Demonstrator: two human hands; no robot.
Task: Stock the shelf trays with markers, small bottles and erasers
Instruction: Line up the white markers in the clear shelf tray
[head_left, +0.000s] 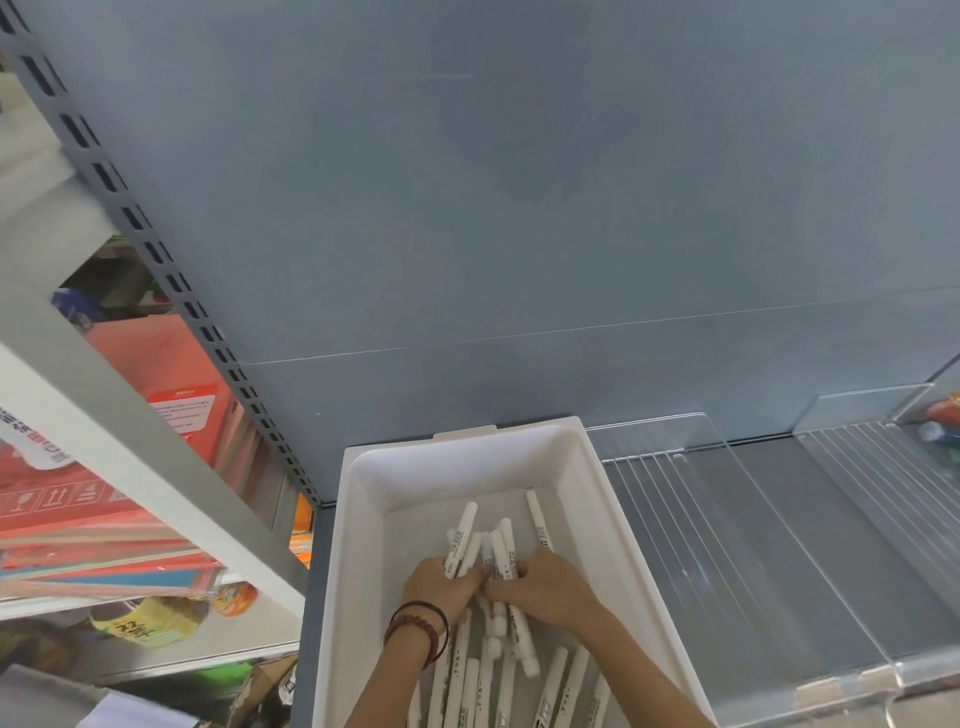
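Red beads (408, 621), black band (422, 604) behind left hand (441, 584)

The far half of the white tray (359, 519) lies open from above, hemmed by its walls. Markers (496, 551) crowd its near half. Behind the tray a blue back panel (519, 208) blocks the way. To the tray's right, clear dividers (727, 467) stand with open lanes between.

A tray (447, 467) is sitting at the left edge of the shelf (318, 597), backing against the rear panel (519, 208), with markers (498, 551) lying inside beneath the left hand (439, 590) and right hand (545, 584); dividers (727, 519) are standing to its right.
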